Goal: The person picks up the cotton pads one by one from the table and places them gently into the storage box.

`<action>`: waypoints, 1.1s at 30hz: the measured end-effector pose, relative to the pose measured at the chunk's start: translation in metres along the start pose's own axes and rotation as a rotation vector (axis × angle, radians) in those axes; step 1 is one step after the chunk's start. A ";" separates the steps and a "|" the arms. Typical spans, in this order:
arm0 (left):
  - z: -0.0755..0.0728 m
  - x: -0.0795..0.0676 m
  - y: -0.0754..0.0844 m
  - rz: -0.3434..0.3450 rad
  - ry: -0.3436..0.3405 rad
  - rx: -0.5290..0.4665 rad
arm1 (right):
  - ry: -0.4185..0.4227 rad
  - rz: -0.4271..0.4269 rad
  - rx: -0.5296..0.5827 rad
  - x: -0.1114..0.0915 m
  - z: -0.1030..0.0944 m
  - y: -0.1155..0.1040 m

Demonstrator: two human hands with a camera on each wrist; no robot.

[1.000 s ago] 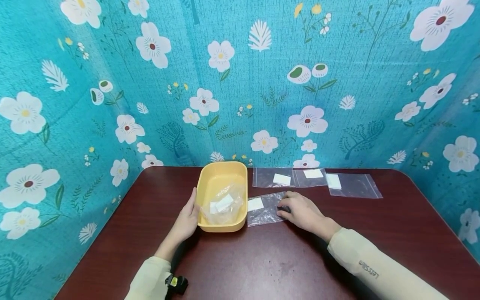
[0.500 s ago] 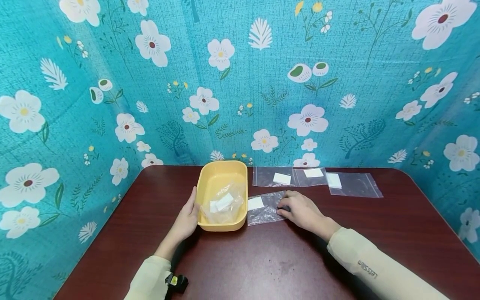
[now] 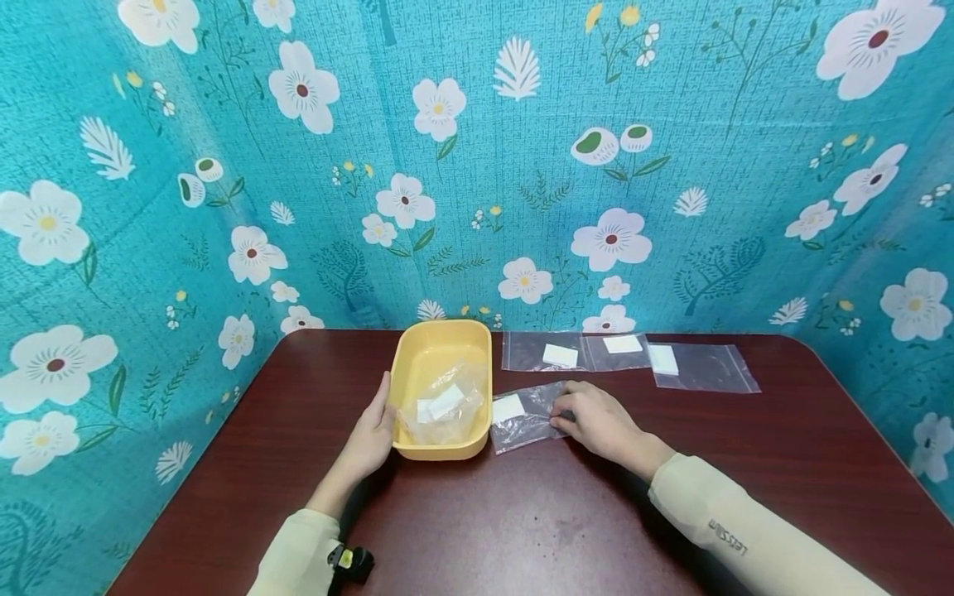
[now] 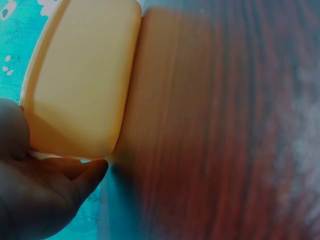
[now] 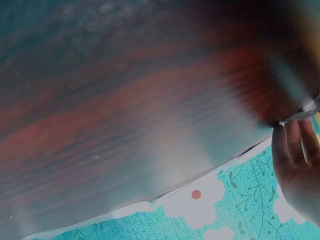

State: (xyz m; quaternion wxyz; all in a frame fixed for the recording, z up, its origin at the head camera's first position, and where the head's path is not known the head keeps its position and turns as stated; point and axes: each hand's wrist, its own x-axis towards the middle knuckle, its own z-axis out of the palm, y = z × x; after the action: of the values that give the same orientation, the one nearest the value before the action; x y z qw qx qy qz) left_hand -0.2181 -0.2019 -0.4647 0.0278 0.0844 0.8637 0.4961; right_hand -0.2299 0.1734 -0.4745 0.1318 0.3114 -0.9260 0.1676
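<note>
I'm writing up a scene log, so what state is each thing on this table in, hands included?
Yellow tray: upright, loaded
Plastic bagging in the tray: crumpled; number of bags unclear
Clear bag near the tray: pinched at its right end; sealed or not, cannot tell
Three clear bags behind: lying flat, in a row
Left hand: gripping the tray's left side
Right hand: pinching the near bag
</note>
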 end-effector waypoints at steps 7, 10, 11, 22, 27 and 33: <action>0.001 0.000 0.000 -0.010 0.001 -0.003 | -0.005 0.004 -0.008 0.000 0.002 0.000; 0.000 0.000 0.000 -0.013 0.002 0.004 | -0.005 0.005 -0.020 0.000 0.002 -0.001; 0.000 0.000 0.000 -0.013 0.002 0.005 | -0.004 0.005 -0.021 0.000 0.002 -0.001; 0.000 0.000 0.003 -0.007 0.007 0.011 | -0.014 0.020 -0.033 0.001 0.000 -0.003; 0.000 0.000 0.002 0.000 0.013 0.014 | -0.006 0.008 -0.031 0.001 -0.001 -0.002; 0.001 0.000 -0.002 0.016 0.015 0.003 | 0.026 -0.046 -0.034 0.001 -0.001 -0.001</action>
State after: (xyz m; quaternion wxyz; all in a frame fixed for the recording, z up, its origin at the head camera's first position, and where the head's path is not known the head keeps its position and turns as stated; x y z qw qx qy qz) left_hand -0.2185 -0.2017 -0.4667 0.0173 0.0879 0.8639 0.4957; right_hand -0.2299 0.1724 -0.4735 0.1530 0.3283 -0.9195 0.1526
